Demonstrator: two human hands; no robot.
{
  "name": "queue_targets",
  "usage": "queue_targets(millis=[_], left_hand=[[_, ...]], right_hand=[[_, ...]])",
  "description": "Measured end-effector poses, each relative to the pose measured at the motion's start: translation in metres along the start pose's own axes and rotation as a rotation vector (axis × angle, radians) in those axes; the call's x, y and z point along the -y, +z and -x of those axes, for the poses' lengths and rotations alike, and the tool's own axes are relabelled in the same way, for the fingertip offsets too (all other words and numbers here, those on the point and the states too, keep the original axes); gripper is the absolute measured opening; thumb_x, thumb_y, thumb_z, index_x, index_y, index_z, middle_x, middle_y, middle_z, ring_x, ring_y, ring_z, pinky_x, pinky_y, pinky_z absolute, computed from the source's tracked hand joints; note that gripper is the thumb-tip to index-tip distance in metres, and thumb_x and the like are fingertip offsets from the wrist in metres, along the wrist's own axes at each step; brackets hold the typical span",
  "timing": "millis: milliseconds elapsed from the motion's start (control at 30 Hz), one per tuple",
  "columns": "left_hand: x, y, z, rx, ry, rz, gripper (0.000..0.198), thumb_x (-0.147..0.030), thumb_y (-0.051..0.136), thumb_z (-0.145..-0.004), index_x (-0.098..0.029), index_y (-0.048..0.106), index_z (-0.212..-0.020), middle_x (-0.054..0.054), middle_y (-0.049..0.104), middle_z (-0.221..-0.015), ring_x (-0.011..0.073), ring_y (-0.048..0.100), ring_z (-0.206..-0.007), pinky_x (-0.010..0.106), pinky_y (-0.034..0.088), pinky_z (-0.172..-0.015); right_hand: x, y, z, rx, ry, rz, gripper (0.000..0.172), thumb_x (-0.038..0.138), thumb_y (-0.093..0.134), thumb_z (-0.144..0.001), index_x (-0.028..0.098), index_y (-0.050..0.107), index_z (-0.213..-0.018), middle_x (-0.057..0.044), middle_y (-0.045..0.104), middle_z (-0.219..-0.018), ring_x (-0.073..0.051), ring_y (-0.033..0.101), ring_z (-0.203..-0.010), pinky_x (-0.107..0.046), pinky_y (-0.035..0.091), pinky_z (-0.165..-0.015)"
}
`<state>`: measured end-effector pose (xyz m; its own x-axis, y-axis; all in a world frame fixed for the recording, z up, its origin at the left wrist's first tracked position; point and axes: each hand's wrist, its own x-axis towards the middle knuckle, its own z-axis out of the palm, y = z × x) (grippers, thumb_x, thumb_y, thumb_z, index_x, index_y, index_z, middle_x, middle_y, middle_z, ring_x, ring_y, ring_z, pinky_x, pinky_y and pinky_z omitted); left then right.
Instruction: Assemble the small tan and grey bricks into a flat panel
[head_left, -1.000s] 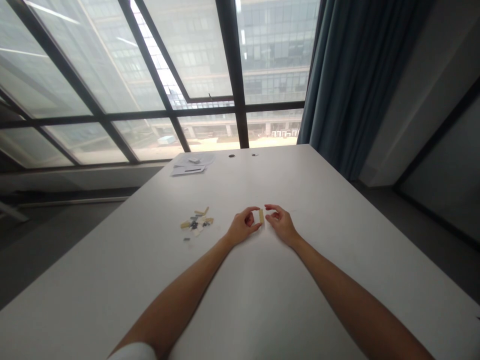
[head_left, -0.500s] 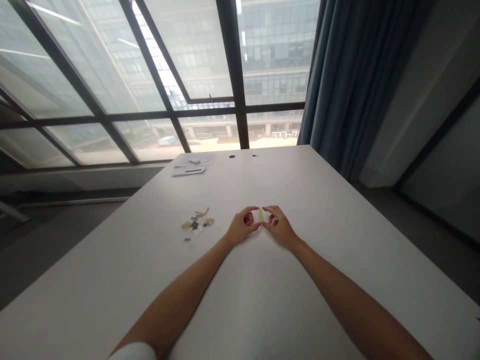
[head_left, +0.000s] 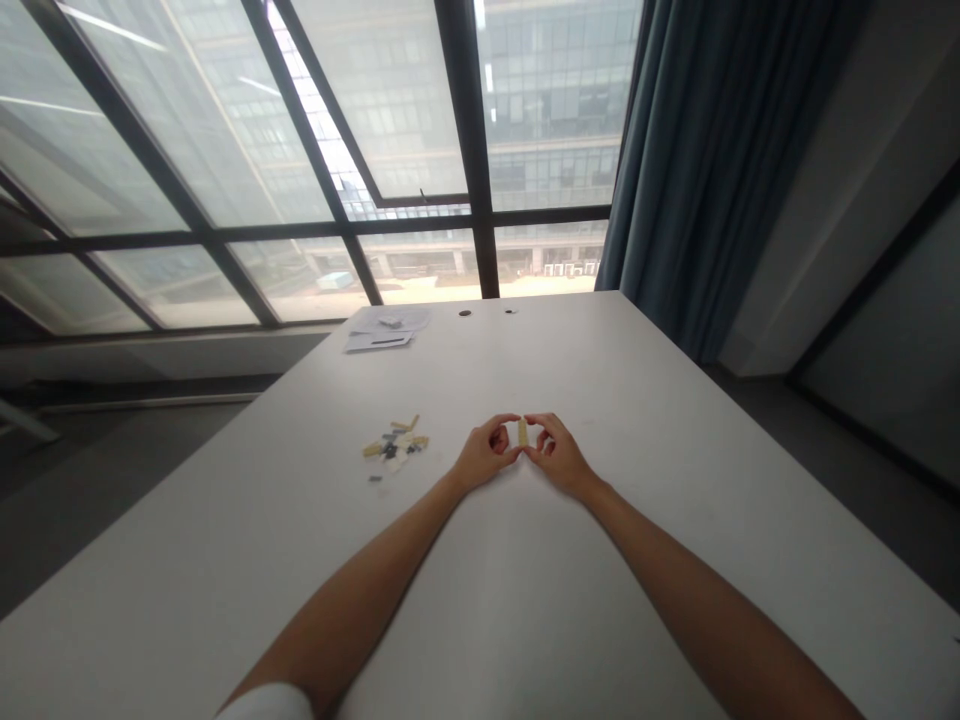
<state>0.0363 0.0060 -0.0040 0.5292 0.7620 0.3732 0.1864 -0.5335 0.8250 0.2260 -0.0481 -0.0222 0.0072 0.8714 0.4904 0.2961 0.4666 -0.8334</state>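
Between my two hands a small pale-yellow building brick (head_left: 523,433) is held lengthwise, pointing away from me, just over the table. My left hand (head_left: 486,450) pinches its ends from the left with thumb and forefinger. From the right, my right hand (head_left: 559,453) grips the same ends, its other fingers curled. The fingertips of both hands nearly meet at the far and near end of the brick. To the left lies a loose pile of small bricks (head_left: 397,445) in yellow, white, grey and black.
The white table (head_left: 300,560) reaches toward the window. A single grey piece (head_left: 375,479) lies just in front of the pile. Papers (head_left: 379,342) with a dark strip on them rest at the far left corner. A dark round spot (head_left: 465,313) sits near the far edge.
The brick has turned slightly between my fingers, so a smoother face shows where bumps showed before. Both hands stay in nearly the same place.
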Motion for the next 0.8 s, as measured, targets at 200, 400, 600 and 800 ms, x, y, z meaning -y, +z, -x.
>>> queue_targets(millis=[200, 400, 600, 800], left_hand=[[0.0004, -0.0001, -0.0005, 0.017, 0.007, -0.016, 0.054, -0.029, 0.074, -0.076, -0.015, 0.060, -0.126, -0.010, 0.041, -0.059, 0.0068, 0.035, -0.053, 0.020, 0.028, -0.054], [0.0001, -0.0004, -0.0007, 0.028, 0.004, -0.017, 0.053, -0.026, 0.074, -0.075, -0.016, 0.060, -0.125, -0.010, 0.041, -0.060, 0.0066, 0.035, -0.053, 0.020, 0.029, -0.054], [-0.0001, -0.0001, -0.0009, 0.025, 0.013, -0.034, 0.053, -0.025, 0.073, -0.075, -0.016, 0.060, -0.125, -0.010, 0.042, -0.060, 0.0066, 0.036, -0.053, 0.020, 0.029, -0.054], [-0.0015, -0.0006, -0.0004, 0.027, 0.008, -0.030, 0.051, -0.024, 0.073, -0.075, -0.016, 0.061, -0.124, -0.010, 0.042, -0.059, 0.0065, 0.036, -0.053, 0.020, 0.029, -0.054]], right_hand=[[-0.0023, 0.0005, -0.0001, 0.018, -0.012, 0.023, 0.051, 0.013, 0.066, -0.076, 0.026, 0.060, -0.125, -0.005, 0.058, -0.119, -0.009, 0.052, -0.070, -0.021, 0.043, -0.054], [-0.0033, 0.0008, 0.0008, 0.020, -0.020, 0.025, 0.051, 0.012, 0.065, -0.075, 0.026, 0.059, -0.124, -0.005, 0.059, -0.119, -0.009, 0.053, -0.069, -0.021, 0.044, -0.054], [-0.0041, 0.0017, 0.0005, 0.017, -0.018, 0.025, 0.050, 0.013, 0.065, -0.075, 0.025, 0.058, -0.123, -0.005, 0.059, -0.118, -0.009, 0.052, -0.069, -0.021, 0.043, -0.054], [-0.0058, 0.0021, 0.0005, 0.013, -0.019, 0.031, 0.049, 0.013, 0.066, -0.075, 0.025, 0.059, -0.122, -0.004, 0.059, -0.117, -0.009, 0.052, -0.068, -0.021, 0.044, -0.054]])
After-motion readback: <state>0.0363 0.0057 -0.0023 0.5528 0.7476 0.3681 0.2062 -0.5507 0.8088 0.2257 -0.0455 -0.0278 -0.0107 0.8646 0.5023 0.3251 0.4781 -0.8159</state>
